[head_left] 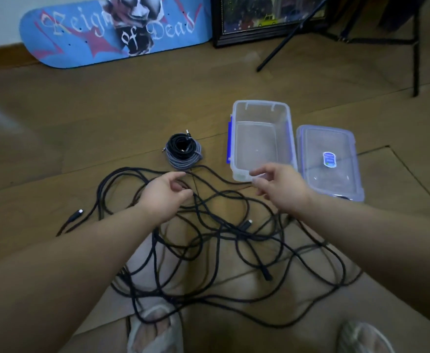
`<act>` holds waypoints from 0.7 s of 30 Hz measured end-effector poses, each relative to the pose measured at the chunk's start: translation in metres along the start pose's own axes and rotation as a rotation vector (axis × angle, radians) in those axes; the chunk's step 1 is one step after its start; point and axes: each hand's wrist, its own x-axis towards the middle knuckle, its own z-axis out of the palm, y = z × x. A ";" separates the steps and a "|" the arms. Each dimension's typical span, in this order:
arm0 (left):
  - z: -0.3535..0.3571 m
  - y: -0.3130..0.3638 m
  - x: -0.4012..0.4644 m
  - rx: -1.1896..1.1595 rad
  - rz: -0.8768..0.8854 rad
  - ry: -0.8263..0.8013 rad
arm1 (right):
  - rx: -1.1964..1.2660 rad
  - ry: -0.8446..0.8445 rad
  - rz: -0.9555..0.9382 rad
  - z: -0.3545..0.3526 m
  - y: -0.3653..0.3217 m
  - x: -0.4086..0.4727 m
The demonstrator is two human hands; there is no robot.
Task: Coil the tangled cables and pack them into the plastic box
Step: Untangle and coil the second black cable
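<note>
I have both hands out over the tangle (221, 240), a loose sprawl of black cable on the floor (107, 110) in front of my feet. My left hand (166, 194) hangs above the far edge of the heap with fingers loosely curled; I cannot tell whether they touch a strand, and I see none gripped. My right hand (279, 188) hovers relaxed and spread, holding nothing, just before the near corner of the box (293, 138). The box stands open and bare inside, its lid (329, 161) flat beside it on the right. Two coils (183, 151) already lie stacked just left of the box, not yet packed. To do this step well, I judge I should first find a free plug, such as the one lying far left (77, 214), pinch there, and draw the strand out slowly, letting loops fall away instead of tightening. Pulling from the middle would likely knot it.
</note>
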 end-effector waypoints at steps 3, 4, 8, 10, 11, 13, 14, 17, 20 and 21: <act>0.018 0.010 -0.030 0.044 0.047 -0.079 | -0.095 -0.020 -0.012 -0.022 0.004 -0.029; 0.025 0.013 -0.038 0.053 0.058 -0.110 | -0.134 -0.036 -0.021 -0.027 0.006 -0.037; 0.054 0.014 -0.059 0.134 0.065 -0.246 | -0.332 -0.141 0.000 -0.030 0.027 -0.060; 0.059 0.014 -0.060 0.129 0.051 -0.254 | -0.389 -0.179 0.026 -0.023 0.043 -0.061; 0.061 0.013 -0.058 0.118 0.028 -0.252 | -0.423 -0.202 0.034 -0.019 0.050 -0.059; 0.066 0.007 -0.053 0.150 -0.023 -0.267 | -0.495 -0.264 0.037 -0.009 0.063 -0.052; 0.069 0.003 -0.050 0.194 -0.047 -0.284 | -0.529 -0.292 0.037 -0.003 0.068 -0.049; 0.078 -0.009 -0.045 0.386 -0.085 -0.368 | -0.584 -0.361 0.052 0.011 0.076 -0.043; 0.080 -0.016 -0.043 0.328 -0.079 -0.389 | -0.544 -0.343 -0.019 0.019 0.070 -0.040; 0.077 -0.016 -0.043 0.256 -0.075 -0.370 | -0.514 -0.339 -0.068 0.023 0.065 -0.039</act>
